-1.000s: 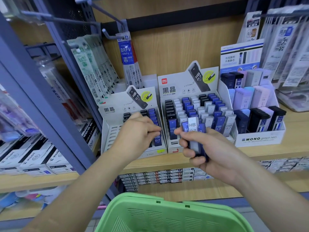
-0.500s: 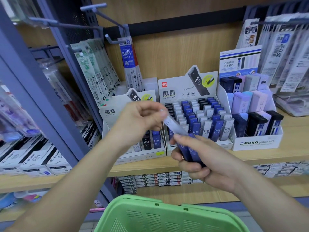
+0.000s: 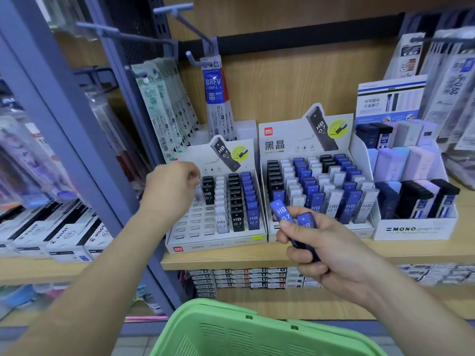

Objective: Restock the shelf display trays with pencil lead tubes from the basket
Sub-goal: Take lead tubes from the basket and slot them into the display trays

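Note:
My left hand (image 3: 172,187) hovers over the back-left slots of the left display tray (image 3: 218,246), fingers curled round a pale lead tube (image 3: 196,188) that is mostly hidden. That tray holds rows of black, white and blue HB 0.7 tubes on its right side; its left columns show several open slots. In front of the fuller right tray (image 3: 321,231), my right hand (image 3: 331,250) grips two blue lead tubes (image 3: 282,213). The green basket (image 3: 257,330) sits below my hands; its contents are out of sight.
A MONO display box (image 3: 416,228) with black and pastel cases stands right of the trays. Refill packs hang on hooks (image 3: 216,98) above the left tray. A blue-grey upright post (image 3: 84,155) divides the shelves; PILOT boxes (image 3: 59,240) lie on the left.
My left hand took a pale tube from the bundle in my right hand and carried it left to the left tray's back slots. My right hand stayed low, now with two blue tubes.

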A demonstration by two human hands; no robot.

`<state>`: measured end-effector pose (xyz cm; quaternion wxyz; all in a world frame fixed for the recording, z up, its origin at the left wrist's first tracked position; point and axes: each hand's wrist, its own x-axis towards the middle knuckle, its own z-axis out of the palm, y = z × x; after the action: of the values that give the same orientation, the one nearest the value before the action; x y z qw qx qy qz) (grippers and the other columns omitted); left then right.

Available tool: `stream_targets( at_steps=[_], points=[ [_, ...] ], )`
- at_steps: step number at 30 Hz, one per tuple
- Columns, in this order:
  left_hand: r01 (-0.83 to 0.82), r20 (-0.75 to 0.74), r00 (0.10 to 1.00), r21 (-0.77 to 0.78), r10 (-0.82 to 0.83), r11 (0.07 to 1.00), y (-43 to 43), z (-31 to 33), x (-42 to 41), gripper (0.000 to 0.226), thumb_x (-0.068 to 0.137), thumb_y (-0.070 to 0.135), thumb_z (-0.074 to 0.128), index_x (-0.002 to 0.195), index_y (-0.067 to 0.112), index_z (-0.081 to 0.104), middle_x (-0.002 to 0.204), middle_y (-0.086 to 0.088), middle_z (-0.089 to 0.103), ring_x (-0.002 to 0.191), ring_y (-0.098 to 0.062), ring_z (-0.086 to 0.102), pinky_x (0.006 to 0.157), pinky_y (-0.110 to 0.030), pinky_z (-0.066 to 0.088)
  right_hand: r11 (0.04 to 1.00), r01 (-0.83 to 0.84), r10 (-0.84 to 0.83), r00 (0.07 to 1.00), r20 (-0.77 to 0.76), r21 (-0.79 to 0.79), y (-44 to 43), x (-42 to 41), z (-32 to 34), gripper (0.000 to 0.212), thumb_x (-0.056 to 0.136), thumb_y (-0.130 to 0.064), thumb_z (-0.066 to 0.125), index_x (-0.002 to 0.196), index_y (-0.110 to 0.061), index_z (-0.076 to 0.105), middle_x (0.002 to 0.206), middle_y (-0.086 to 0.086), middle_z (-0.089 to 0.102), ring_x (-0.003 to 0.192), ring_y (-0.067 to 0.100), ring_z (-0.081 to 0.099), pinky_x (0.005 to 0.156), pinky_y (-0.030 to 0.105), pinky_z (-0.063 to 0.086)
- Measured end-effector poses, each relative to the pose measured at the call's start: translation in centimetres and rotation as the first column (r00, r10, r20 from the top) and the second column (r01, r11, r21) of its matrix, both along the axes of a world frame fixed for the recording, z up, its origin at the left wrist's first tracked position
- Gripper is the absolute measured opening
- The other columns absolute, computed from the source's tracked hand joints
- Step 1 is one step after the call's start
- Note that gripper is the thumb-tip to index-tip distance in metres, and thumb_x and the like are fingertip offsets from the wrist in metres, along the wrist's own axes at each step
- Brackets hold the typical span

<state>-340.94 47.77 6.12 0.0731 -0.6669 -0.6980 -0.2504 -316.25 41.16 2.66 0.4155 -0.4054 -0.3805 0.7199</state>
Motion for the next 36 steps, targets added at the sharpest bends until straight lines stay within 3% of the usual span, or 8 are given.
stream_targets(
  at_steps=[4,11,17,22,26,30,33,36],
  points=[
    [-0.050,0.004,0.999,0.001,0.050,0.999,0.8,-1.3,-0.5,0.016,0.095,0.014,0.053,0.100,0.014,0.068,0.096,-0.010,0.070,0.093,-0.034,0.060,0.080,-0.038,0.049,1.000,0.008,-0.009,1.000,0.030,0.018,0.2,-0.2,-0.6,0.010,0.094,-0.006,0.057,0.103,-0.010,0.058,0.067,0.004,0.053,0.042,0.008,0.033,0.033,0.012,0.017],
    [-0.089,0.090,0.992,0.034,0.086,0.995,2.0,-2.4,-0.4,0.019,0.094,0.007,0.054,0.100,0.011,0.072,0.100,-0.009,0.071,0.096,-0.032,0.060,0.074,-0.028,0.040,1.000,-0.016,0.015,0.998,0.053,0.017,0.2,-0.5,-1.2,0.011,0.094,-0.006,0.058,0.104,-0.010,0.058,0.070,0.006,0.053,0.042,0.007,0.034,0.031,0.012,0.019],
    [-0.087,-0.007,0.996,0.011,0.087,0.996,2.6,-2.4,-1.1,0.018,0.094,0.007,0.053,0.092,0.009,0.071,0.089,-0.012,0.070,0.087,-0.034,0.061,0.071,-0.035,0.047,0.999,-0.041,0.040,0.997,0.066,0.015,0.3,-0.3,-1.5,0.010,0.092,-0.007,0.060,0.101,-0.011,0.059,0.071,0.006,0.053,0.043,0.007,0.034,0.031,0.013,0.020],
    [-0.052,0.161,0.986,0.059,0.042,0.997,2.6,-3.1,-1.0,0.028,0.092,0.000,0.051,0.108,0.010,0.072,0.107,-0.013,0.070,0.104,-0.034,0.061,0.090,-0.039,0.051,0.999,-0.053,0.053,0.997,0.061,-0.010,0.3,-0.3,-1.3,0.006,0.092,-0.006,0.060,0.092,-0.009,0.065,0.076,0.005,0.057,0.046,0.009,0.038,0.032,0.015,0.018],
    [-0.114,0.206,0.974,0.091,0.093,0.989,3.0,-3.1,-1.0,0.018,0.094,0.010,0.055,0.105,0.012,0.069,0.099,-0.008,0.070,0.091,-0.028,0.062,0.077,-0.028,0.046,0.998,-0.056,0.056,0.998,0.041,0.005,0.2,-0.5,-1.2,0.011,0.091,-0.005,0.060,0.102,-0.002,0.062,0.077,0.005,0.055,0.047,0.008,0.040,0.033,0.014,0.019],
    [-0.101,0.097,0.991,0.098,0.091,0.990,3.3,-2.9,-0.8,0.018,0.093,0.010,0.056,0.100,0.014,0.071,0.100,-0.008,0.071,0.091,-0.029,0.063,0.078,-0.030,0.047,0.999,-0.030,0.030,1.000,0.003,0.035,-0.1,-1.0,-0.8,0.008,0.082,-0.006,0.065,0.089,-0.004,0.061,0.072,0.004,0.058,0.047,0.007,0.041,0.033,0.013,0.019],
    [-0.096,-0.045,0.994,0.041,0.098,0.995,3.3,-3.2,-0.6,0.025,0.093,0.007,0.053,0.107,0.015,0.071,0.109,-0.010,0.068,0.098,-0.033,0.061,0.082,-0.037,0.048,0.999,0.009,-0.008,1.000,-0.024,0.036,-0.4,-1.4,-0.5,0.008,0.084,-0.006,0.065,0.092,-0.006,0.062,0.070,0.003,0.061,0.048,0.007,0.042,0.032,0.013,0.021],
    [-0.124,-0.083,0.989,-0.032,0.121,0.992,2.7,-3.0,-0.5,0.033,0.091,0.004,0.050,0.116,0.016,0.068,0.116,-0.010,0.067,0.106,-0.034,0.059,0.086,-0.037,0.047,0.999,0.016,-0.016,1.000,-0.012,0.044,-0.7,-1.7,-0.3,0.009,0.085,-0.014,0.066,0.092,-0.012,0.063,0.069,0.002,0.061,0.047,0.008,0.042,0.033,0.014,0.021]
  ],
)
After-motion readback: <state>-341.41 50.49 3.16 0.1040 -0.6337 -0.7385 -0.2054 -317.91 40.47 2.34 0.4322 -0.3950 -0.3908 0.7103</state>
